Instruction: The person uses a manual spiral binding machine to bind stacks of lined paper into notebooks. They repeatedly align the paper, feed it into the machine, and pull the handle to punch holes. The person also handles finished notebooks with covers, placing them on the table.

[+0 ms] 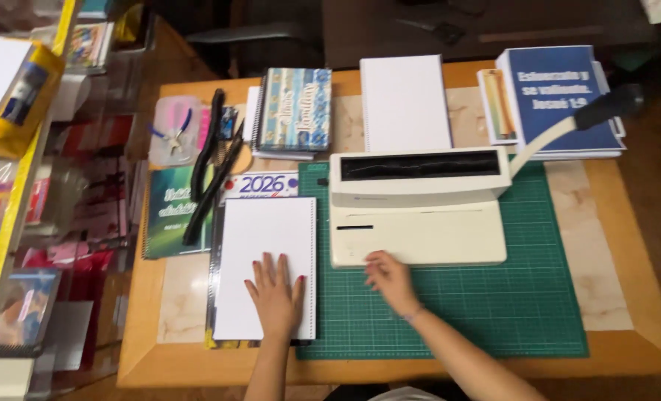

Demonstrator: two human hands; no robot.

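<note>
Paper stack, white and spiral-punched along its right edge, lies flat on the wooden table, at the left margin of the green cutting mat and overlapping it slightly, on top of a darker cover sheet. Left hand rests palm-down on the lower part of the stack, fingers spread apart and flat, gripping nothing. Right hand sits at the front edge of the cream binding machine, fingers loosely curled and touching the machine's base; it is not clamped on anything as far as the view shows.

Assessment: the stack appears light and thin but loose, so sheets are likely to slide against one another and fan out if lifted by one corner. The paper is flexible and creases easily. Best hold is judged to be along both long edges, pinched together, keeping the punched edge squared. The machine's lever stands raised at the right. Bound notebooks lie beyond, well apart from both hands.
</note>
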